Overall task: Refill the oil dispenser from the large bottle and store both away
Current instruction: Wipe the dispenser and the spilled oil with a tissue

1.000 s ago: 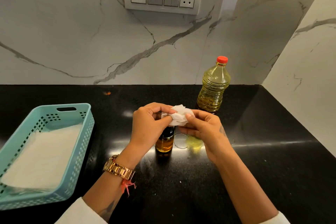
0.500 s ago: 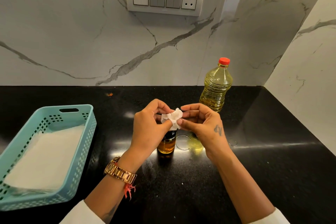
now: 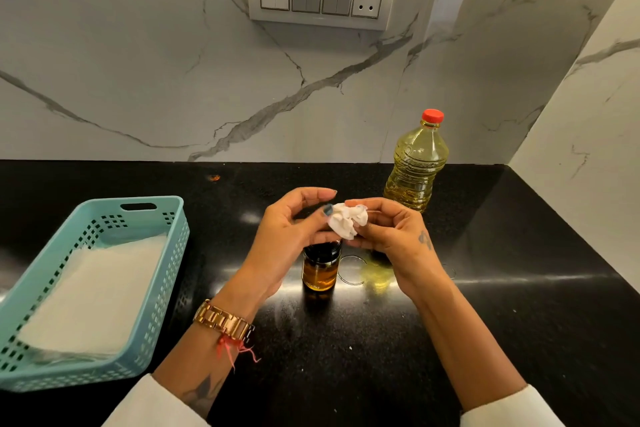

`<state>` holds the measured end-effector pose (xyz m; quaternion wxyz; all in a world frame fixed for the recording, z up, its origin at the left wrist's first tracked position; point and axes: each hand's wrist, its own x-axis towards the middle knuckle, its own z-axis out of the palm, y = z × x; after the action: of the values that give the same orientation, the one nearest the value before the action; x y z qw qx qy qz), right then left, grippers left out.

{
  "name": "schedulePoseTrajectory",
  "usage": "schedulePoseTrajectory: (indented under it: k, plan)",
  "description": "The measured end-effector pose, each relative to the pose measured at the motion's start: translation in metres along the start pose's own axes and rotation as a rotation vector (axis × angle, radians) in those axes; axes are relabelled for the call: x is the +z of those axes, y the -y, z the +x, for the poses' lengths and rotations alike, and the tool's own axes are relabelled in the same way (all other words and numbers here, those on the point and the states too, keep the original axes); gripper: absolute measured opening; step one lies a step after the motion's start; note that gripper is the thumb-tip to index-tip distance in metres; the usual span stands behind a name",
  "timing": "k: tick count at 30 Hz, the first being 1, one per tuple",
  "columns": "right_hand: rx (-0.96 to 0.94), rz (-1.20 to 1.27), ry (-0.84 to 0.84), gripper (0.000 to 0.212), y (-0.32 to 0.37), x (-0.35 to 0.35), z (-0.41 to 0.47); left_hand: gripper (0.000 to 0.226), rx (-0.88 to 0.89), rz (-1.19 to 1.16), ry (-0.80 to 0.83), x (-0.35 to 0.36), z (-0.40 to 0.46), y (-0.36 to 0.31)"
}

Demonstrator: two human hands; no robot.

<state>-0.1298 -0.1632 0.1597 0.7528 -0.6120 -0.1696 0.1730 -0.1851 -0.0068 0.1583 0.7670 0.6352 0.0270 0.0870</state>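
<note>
Hands (image 3: 388, 236) above amber-oil dispenser (image 3: 319, 270), crumpled tissue (image 3: 346, 224)

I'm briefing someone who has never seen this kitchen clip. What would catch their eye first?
Most likely the two hands at centre, the left hand and right hand, working a crumpled white tissue just above the small amber oil dispenser on the black counter. Next, the large red-capped oil bottle standing at the back right, and the teal basket at the left.

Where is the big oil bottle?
The big oil bottle stands upright at the back right of the black counter, near the wall corner, behind the right hand.
</note>
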Motion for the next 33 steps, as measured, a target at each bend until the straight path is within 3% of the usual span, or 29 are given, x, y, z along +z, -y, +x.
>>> schedulePoseTrajectory:
  k: [5, 12, 15, 17, 20, 24, 29, 33]
  plan:
    - [-0.032, -0.084, -0.054, 0.019, -0.006, 0.003, -0.001, 0.03, -0.054, 0.104, 0.018, 0.001, 0.0, 0.005]
    - [-0.441, -0.819, -0.285, 0.021, -0.015, 0.016, -0.008, 0.02, 0.136, 0.413, -0.234, 0.015, -0.001, 0.009]
    - [-0.493, -1.001, -0.232, 0.035, -0.014, 0.02, -0.011, 0.022, 0.239, 0.54, -0.32, 0.018, 0.001, 0.009]
    - [-0.487, -1.023, -0.151, 0.044, -0.013, 0.022, -0.012, 0.024, 0.279, 0.605, -0.343, 0.018, 0.001, 0.009]
    - [-0.491, -1.016, -0.16, 0.038, -0.015, 0.019, -0.01, 0.028, 0.316, 0.647, -0.305, 0.019, -0.001, 0.007]
    - [-0.412, -0.792, -0.197, 0.027, -0.017, 0.009, -0.003, 0.031, 0.304, 0.592, -0.187, 0.007, -0.001, 0.004]
    - [-0.283, -0.488, -0.227, 0.026, -0.014, -0.003, 0.01, 0.035, 0.313, 0.764, -0.304, -0.011, 0.006, 0.019]
    - [-0.316, -0.71, -0.149, 0.021, -0.012, 0.001, 0.027, 0.049, 0.172, 0.899, -0.21, -0.014, 0.017, 0.043]
